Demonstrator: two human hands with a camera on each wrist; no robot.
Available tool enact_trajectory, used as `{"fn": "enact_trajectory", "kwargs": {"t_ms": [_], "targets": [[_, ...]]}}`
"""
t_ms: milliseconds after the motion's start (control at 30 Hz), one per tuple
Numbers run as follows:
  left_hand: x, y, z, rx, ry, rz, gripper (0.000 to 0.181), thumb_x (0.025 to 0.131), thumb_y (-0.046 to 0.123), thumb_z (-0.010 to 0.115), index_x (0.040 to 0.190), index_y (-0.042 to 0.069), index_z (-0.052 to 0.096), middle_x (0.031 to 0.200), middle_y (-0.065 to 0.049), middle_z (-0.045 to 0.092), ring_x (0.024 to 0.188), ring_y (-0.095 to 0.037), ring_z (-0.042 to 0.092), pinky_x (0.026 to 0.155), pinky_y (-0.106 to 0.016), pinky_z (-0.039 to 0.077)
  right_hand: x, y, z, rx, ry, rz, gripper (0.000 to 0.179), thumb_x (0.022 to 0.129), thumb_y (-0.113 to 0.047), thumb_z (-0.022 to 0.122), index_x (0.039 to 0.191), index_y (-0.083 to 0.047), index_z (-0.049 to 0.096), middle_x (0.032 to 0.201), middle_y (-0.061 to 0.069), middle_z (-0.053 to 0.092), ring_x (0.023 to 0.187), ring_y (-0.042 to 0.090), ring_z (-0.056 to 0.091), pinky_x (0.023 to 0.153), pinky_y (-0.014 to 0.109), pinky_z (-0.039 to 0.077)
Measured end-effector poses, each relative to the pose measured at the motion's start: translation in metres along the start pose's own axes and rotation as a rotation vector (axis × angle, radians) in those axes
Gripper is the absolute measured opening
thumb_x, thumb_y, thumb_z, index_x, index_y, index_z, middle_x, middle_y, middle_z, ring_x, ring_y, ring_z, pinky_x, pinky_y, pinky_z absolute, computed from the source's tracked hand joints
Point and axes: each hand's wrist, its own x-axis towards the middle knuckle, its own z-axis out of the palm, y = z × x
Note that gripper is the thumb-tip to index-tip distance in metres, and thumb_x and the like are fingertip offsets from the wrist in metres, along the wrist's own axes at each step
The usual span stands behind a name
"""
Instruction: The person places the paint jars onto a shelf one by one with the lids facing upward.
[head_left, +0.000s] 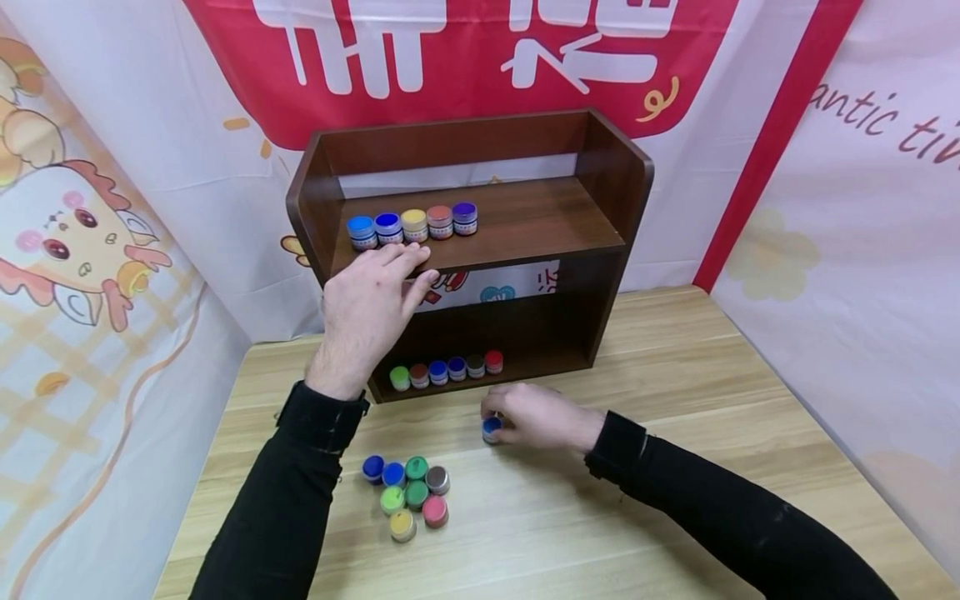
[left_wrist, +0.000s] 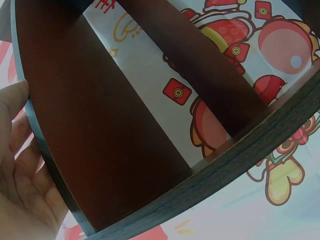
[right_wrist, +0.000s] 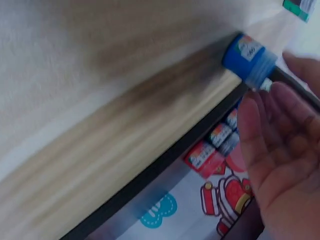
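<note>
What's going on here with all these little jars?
A person is busy with little jars by a brown shelf. The right hand is at a blue jar in front of the shelf, though whether it grips it is unclear. The left hand touches the shelf's edge. Five jars line the upper level, six the lower, and eight stand clustered on the table.

Pale wood-grain table (head_left: 675,358) — white patterned hangings (head_left: 187,108) on three sides, red lettered panel (head_left: 472,67) behind

Long black sleeves (head_left: 720,500) with black wristbands (head_left: 321,417).
</note>
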Motion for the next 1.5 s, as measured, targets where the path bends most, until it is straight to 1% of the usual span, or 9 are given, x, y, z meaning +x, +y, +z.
{"fn": "enact_trajectory", "kwargs": {"t_ms": [133, 300, 433, 533, 767, 867, 1100, 1267, 1500], "targets": [[0.000, 0.000, 0.000, -0.003, 0.000, 0.000, 0.056, 0.102, 0.060, 0.049, 0.140, 0.024, 0.068, 0.138, -0.002, 0.068, 0.121, -0.028, 0.065, 0.083, -0.045, 0.060, 0.000, 0.002, 0.000, -0.006, -0.032, -0.064, 0.034, 0.093, -0.024, 0.078, 0.126, -0.019, 0.072, 0.122, -0.005, 0.068, 0.110, 0.008, 0.063, 0.096, 0.025, 0.054], [0.000, 0.000, 0.000, -0.004, -0.001, -0.002, 0.056, 0.102, 0.060, 0.049, 0.140, 0.024, 0.068, 0.138, -0.002, 0.068, 0.121, -0.028, 0.065, 0.083, -0.044, 0.060, 0.003, 0.004, 0.006, -0.008, -0.054, -0.129, 0.028, 0.093, -0.018, 0.078, 0.121, -0.020, 0.074, 0.119, -0.007, 0.070, 0.111, 0.006, 0.063, 0.096, 0.023, 0.053], [-0.001, 0.001, 0.000, -0.006, 0.000, -0.001, 0.056, 0.102, 0.061, 0.047, 0.140, 0.024, 0.068, 0.137, -0.002, 0.068, 0.120, -0.028, 0.065, 0.083, -0.044, 0.060, 0.005, 0.005, 0.006, 0.013, -0.049, -0.122, 0.024, 0.095, -0.019, 0.076, 0.119, -0.018, 0.075, 0.116, -0.006, 0.070, 0.108, 0.004, 0.063, 0.095, 0.022, 0.053], [-0.001, 0.001, 0.000, -0.012, 0.005, -0.001, 0.055, 0.102, 0.060, 0.050, 0.139, 0.024, 0.069, 0.137, -0.002, 0.068, 0.120, -0.028, 0.066, 0.082, -0.044, 0.060, 0.004, 0.007, 0.001, 0.022, -0.037, -0.115, 0.024, 0.095, -0.019, 0.075, 0.119, -0.016, 0.075, 0.115, -0.005, 0.071, 0.106, 0.004, 0.063, 0.095, 0.022, 0.053], [-0.002, 0.001, 0.000, -0.011, 0.002, -0.005, 0.056, 0.102, 0.060, 0.049, 0.139, 0.023, 0.069, 0.137, -0.002, 0.068, 0.121, -0.028, 0.065, 0.084, -0.045, 0.060, 0.002, 0.018, -0.017, 0.000, 0.040, -0.108, 0.023, 0.094, -0.019, 0.077, 0.116, -0.016, 0.075, 0.113, -0.003, 0.071, 0.103, 0.006, 0.064, 0.093, 0.021, 0.054], [-0.002, 0.001, 0.000, -0.010, 0.005, -0.005, 0.056, 0.102, 0.060, 0.049, 0.138, 0.023, 0.069, 0.137, -0.002, 0.068, 0.121, -0.028, 0.065, 0.084, -0.045, 0.060, 0.000, 0.025, -0.024, -0.002, 0.073, -0.091, 0.022, 0.094, -0.021, 0.077, 0.116, -0.017, 0.074, 0.113, -0.004, 0.071, 0.102, 0.005, 0.064, 0.092, 0.020, 0.054], [-0.002, 0.001, 0.000, -0.014, 0.020, 0.001, 0.051, 0.101, 0.056, 0.056, 0.138, 0.023, 0.070, 0.136, -0.003, 0.069, 0.120, -0.028, 0.066, 0.083, -0.045, 0.060, -0.001, 0.042, -0.038, 0.005, 0.109, -0.033, 0.026, 0.094, -0.024, 0.076, 0.119, -0.019, 0.074, 0.114, -0.005, 0.070, 0.102, 0.004, 0.064, 0.091, 0.018, 0.054], [-0.001, 0.002, 0.000, -0.018, 0.028, 0.002, 0.048, 0.100, 0.052, 0.061, 0.137, 0.023, 0.070, 0.136, -0.002, 0.069, 0.120, -0.028, 0.066, 0.081, -0.045, 0.061, -0.002, 0.051, -0.045, 0.010, 0.157, -0.002, 0.026, 0.093, -0.014, 0.078, 0.119, -0.015, 0.074, 0.116, -0.001, 0.071, 0.105, 0.007, 0.066, 0.092, 0.023, 0.055], [-0.002, 0.002, 0.000, -0.016, 0.021, 0.001, 0.054, 0.102, 0.058, 0.052, 0.138, 0.023, 0.070, 0.137, -0.003, 0.068, 0.121, -0.028, 0.065, 0.083, -0.044, 0.061, 0.002, 0.063, -0.047, -0.002, 0.165, 0.078, 0.026, 0.092, -0.006, 0.076, 0.119, -0.008, 0.075, 0.117, 0.003, 0.071, 0.107, 0.012, 0.065, 0.094, 0.028, 0.056]]}}
